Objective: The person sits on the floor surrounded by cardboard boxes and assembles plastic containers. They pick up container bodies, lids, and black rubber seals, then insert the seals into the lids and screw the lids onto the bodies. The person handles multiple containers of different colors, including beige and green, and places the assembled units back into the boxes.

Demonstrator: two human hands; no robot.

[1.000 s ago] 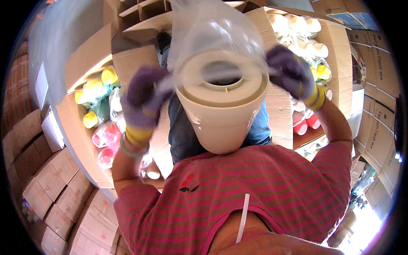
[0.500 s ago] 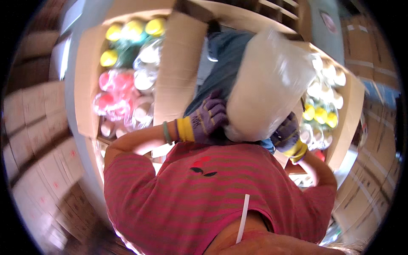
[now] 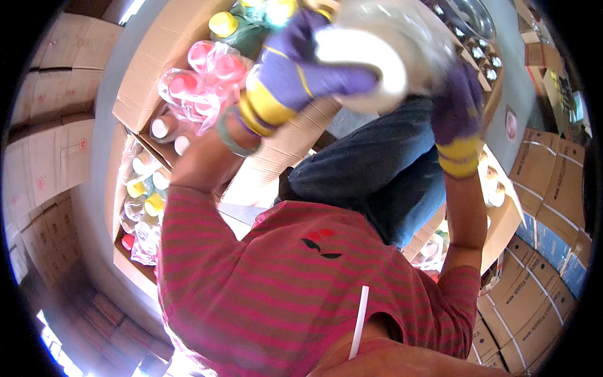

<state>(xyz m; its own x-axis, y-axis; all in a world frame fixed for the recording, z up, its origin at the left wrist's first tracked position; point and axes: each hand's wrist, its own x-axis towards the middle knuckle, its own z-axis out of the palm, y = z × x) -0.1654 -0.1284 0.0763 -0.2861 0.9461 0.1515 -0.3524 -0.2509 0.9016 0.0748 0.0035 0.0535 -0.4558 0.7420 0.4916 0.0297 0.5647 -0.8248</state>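
Observation:
Both my hands wear purple gloves with yellow cuffs. Between them, raised over my lap, is a large pale object in clear plastic wrap (image 3: pixel 405 38), with a round white end (image 3: pixel 392 63); its exact kind is blurred. My left hand (image 3: pixel 292 72) is closed on the white end, thumb laid across it. At the other side, my right hand (image 3: pixel 457 103) grips the wrap, its fingers smeared by motion. Below my left forearm and beside it, an open carton (image 3: pixel 154 66) holds plastic-wrapped bottles with red caps (image 3: pixel 184 85), yellow caps (image 3: pixel 223 24) and white caps (image 3: pixel 164 125).
Another open carton (image 3: pixel 502 226) with capped items stands at my right. Strapped brown cartons (image 3: pixel 546 163) are stacked beyond it, and paler cartons (image 3: pixel 53 157) line the left. My knees in blue jeans (image 3: pixel 370 163) lie between the open cartons. Shiny round items (image 3: pixel 468 19) sit at the far right.
Both hands have lifted the wrapped object up and away from my chest, and it has tilted so its white end shows. My view has turned, showing more of the left carton.

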